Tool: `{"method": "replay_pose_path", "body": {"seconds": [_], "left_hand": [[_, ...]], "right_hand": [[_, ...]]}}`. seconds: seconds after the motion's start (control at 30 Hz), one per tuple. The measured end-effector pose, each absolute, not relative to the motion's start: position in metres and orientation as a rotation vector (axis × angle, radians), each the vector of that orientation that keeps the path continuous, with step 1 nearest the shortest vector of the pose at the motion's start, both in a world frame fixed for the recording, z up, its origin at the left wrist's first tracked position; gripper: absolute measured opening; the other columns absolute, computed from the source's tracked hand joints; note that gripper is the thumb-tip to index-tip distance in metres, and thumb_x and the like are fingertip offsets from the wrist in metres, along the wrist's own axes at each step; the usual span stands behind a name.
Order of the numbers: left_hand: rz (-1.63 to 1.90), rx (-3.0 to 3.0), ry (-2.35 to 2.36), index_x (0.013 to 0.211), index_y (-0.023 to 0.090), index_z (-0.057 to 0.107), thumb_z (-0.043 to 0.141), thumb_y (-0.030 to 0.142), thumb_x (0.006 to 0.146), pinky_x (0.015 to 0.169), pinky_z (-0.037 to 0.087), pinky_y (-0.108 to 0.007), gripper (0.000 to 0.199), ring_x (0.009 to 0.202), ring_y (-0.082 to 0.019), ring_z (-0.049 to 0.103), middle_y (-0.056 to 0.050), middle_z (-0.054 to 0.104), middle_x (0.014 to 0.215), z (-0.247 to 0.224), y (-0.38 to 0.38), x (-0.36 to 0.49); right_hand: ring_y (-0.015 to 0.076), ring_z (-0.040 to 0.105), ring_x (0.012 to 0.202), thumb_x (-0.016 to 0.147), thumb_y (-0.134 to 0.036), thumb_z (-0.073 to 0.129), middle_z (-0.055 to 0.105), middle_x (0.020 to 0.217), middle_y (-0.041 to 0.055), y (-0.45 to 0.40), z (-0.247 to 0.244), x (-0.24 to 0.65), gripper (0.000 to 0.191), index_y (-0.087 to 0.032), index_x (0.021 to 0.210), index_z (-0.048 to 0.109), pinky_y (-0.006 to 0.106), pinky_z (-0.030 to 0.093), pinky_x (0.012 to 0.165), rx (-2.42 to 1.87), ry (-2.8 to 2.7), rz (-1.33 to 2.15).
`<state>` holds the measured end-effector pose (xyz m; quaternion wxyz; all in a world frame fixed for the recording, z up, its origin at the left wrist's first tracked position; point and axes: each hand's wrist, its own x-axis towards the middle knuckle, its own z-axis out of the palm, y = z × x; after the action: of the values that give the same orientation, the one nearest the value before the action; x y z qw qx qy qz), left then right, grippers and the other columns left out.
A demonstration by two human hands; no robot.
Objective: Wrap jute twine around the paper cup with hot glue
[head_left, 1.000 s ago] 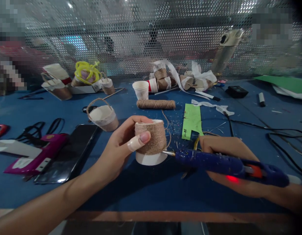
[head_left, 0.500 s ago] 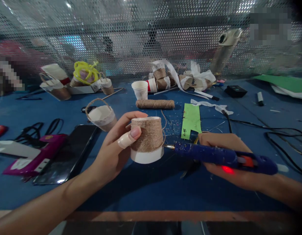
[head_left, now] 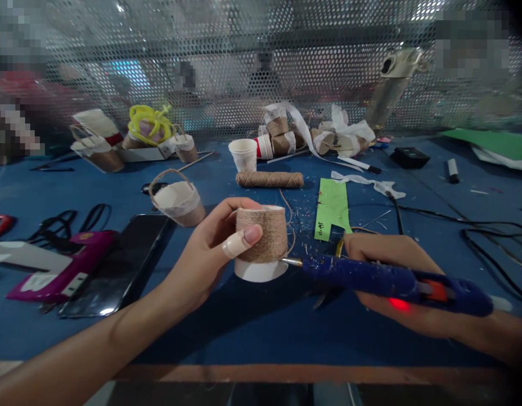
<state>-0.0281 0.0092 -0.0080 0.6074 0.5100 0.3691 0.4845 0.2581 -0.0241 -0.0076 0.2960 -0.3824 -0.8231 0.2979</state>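
From where I stand, the right hand (head_left: 392, 248) has its grip closed round a blue glue gun (head_left: 366, 277); the left hand (head_left: 199, 251) pinches a twine-wrapped cup (head_left: 267, 242) over the near side of the table (head_left: 193, 344). It looks like the gluing step, at the twine's lower edge, though I can't tell whether the nozzle (head_left: 292, 261) quite touches. Further winding would call for a small turn, strand taut. The cup's long axis is nearly upright, wide end down. Beyond it lies a twine spool (head_left: 269, 180), its axis running left to right.
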Motion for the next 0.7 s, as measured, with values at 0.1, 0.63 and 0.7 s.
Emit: {"method": "replay_pose_path", "body": {"seconds": [0.1,0.63,0.7], "left_hand": [[1.141,1.194,0.856,0.100,0.026,0.074,0.086,0.032,0.082,0.080,0.058,-0.027,0.023,0.100,-0.022,0.069,-0.003,0.075,0.112,-0.0062,0.0076,-0.0284],[1.140,1.069,0.652,0.106,0.025,0.078,0.078,0.030,0.085,0.092,0.061,-0.041,0.022,0.109,-0.031,0.074,-0.005,0.078,0.123,0.0014,0.0058,-0.0272],[1.138,1.066,0.645,0.106,0.026,0.078,0.078,0.031,0.086,0.092,0.061,-0.041,0.021,0.107,-0.030,0.075,-0.004,0.078,0.120,0.0022,0.0049,-0.0273]], "right_hand": [[0.0108,0.045,0.054,0.086,-0.022,0.060,0.055,0.063,-0.0051,-0.0246,-0.0062,0.2575,0.022,-0.024,0.070,0.045,0.027,0.036,0.054,-1.021,-2.201,0.809],[0.0104,0.048,0.054,0.083,-0.014,0.057,0.056,0.064,-0.0042,-0.0219,-0.0038,0.2574,0.023,-0.024,0.069,0.042,0.024,0.037,0.051,-1.062,-2.169,0.806],[0.0103,0.048,0.054,0.084,-0.015,0.058,0.055,0.064,-0.0043,-0.0216,-0.0035,0.2578,0.024,-0.023,0.069,0.042,0.024,0.037,0.051,-1.075,-2.171,0.800]]}}
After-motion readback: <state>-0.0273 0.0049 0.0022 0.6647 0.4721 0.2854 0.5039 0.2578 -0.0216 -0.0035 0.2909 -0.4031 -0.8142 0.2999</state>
